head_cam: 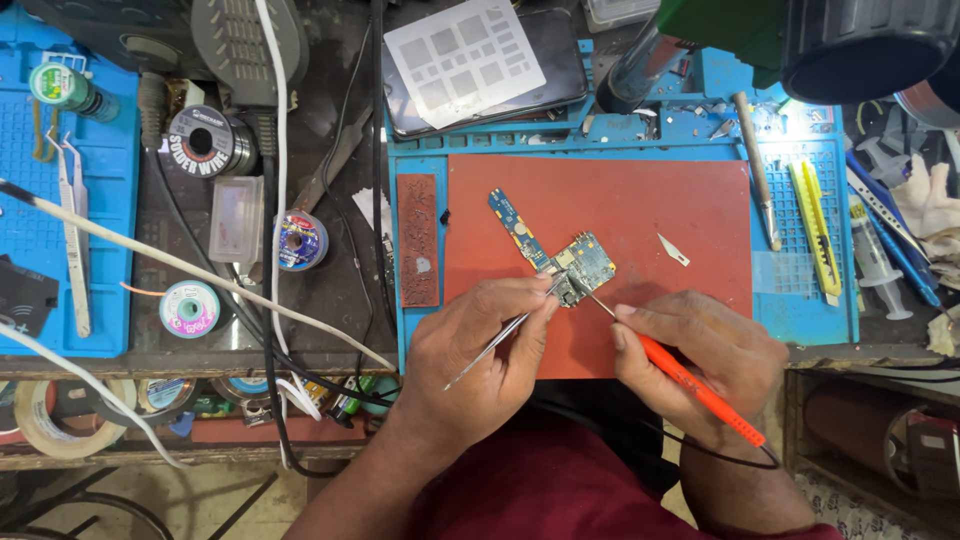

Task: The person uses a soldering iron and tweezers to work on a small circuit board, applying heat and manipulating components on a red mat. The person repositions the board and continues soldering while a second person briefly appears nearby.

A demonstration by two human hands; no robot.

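At the centre of the frame, on the red mat (640, 210), the left hand (478, 350) has its fingers pinched on slim metal tweezers (505, 338) whose tips meet the small blue circuit board (580, 268), while the right hand (700, 360) pinches an orange-handled soldering iron (690, 385) with its tip on the same board. The board lies loose, so a push from either tool could skid it, and the loose blade (673, 250) just right of it could nick a finger. Bare mat lies above and to the right, though the worktop's lower edge runs close under both wrists.
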